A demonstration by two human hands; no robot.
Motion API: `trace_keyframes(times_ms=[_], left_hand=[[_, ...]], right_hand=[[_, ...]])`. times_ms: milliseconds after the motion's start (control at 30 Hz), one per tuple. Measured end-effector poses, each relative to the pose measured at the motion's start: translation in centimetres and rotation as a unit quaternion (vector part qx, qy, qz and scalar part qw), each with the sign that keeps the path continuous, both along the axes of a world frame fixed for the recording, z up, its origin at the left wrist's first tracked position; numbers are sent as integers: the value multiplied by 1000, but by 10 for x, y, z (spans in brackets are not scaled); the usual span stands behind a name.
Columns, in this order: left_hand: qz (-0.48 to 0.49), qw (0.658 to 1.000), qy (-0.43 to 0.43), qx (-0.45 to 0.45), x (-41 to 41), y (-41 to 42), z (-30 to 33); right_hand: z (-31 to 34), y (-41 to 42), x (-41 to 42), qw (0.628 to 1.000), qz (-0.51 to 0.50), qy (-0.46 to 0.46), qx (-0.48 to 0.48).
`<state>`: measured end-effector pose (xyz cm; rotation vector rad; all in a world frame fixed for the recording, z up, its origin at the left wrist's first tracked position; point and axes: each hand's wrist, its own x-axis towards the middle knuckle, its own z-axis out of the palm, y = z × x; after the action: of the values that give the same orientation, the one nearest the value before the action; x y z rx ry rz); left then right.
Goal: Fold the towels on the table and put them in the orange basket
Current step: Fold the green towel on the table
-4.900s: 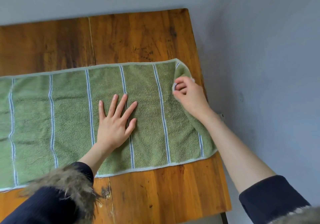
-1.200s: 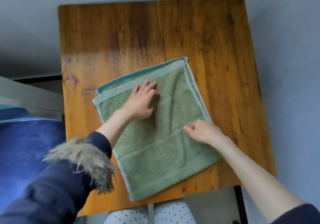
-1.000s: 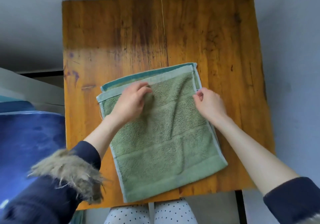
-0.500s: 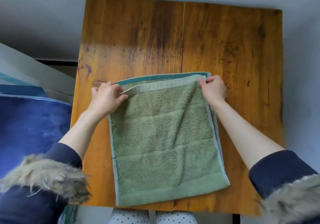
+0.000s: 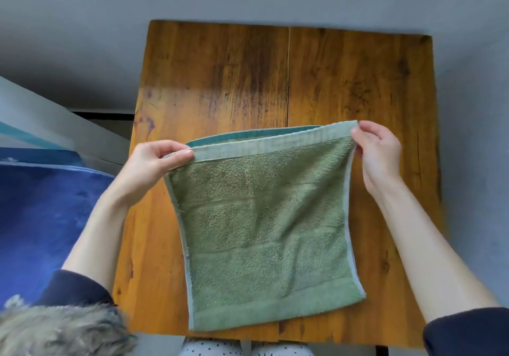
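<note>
A folded green towel (image 5: 264, 226) lies on the wooden table (image 5: 275, 75), its near edge at the table's front. My left hand (image 5: 154, 163) pinches the towel's far left corner and my right hand (image 5: 377, 149) pinches the far right corner. The far edge is lifted off the table and pulled taut between both hands, showing a darker teal layer behind it. The orange basket is not in view.
A blue fabric surface (image 5: 41, 218) and a pale panel (image 5: 41, 119) sit to the left of the table. Grey wall runs behind and to the right. Bare wood shows beyond the towel. Dotted trousers (image 5: 242, 348) appear under the front edge.
The long striped towel was folded into a square. Both hands moved from pressing its top to its far corners, gripped them, and lifted the far edge off the table.
</note>
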<state>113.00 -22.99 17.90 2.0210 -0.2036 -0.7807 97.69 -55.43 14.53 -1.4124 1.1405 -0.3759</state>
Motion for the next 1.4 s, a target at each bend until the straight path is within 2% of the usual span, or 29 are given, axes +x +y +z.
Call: trace_keyframes(times_ms=[100, 333, 533, 633, 767, 967, 1100, 1267, 1400], left_hand=[[5, 999, -33, 10, 11, -8, -5], [11, 978, -138, 159, 30, -34, -57], [-29, 958, -184, 218, 39, -28, -81], [-40, 958, -180, 222, 41, -23, -83], [-66, 956, -165, 233, 41, -22, -81], [-14, 975, -107, 194, 41, -24, -74], [5, 983, -82, 166, 44, -17, -61], [-2, 995, -55, 80, 43, 0, -23], [-14, 994, -97, 39, 41, 7, 17]], right_hand=[[0, -2, 4, 999, 27, 5, -39], [-33, -8, 33, 988, 58, 122, -82], [-49, -10, 44, 969, 120, 173, -129], [-48, -11, 45, 965, 147, 176, -128], [-41, -13, 46, 971, 165, 159, -66], [-35, -11, 46, 962, 220, 152, -53], [-20, -15, 39, 970, 194, 143, -38], [22, -23, 10, 986, 125, 43, 99], [56, -19, -11, 985, 102, -7, 138]])
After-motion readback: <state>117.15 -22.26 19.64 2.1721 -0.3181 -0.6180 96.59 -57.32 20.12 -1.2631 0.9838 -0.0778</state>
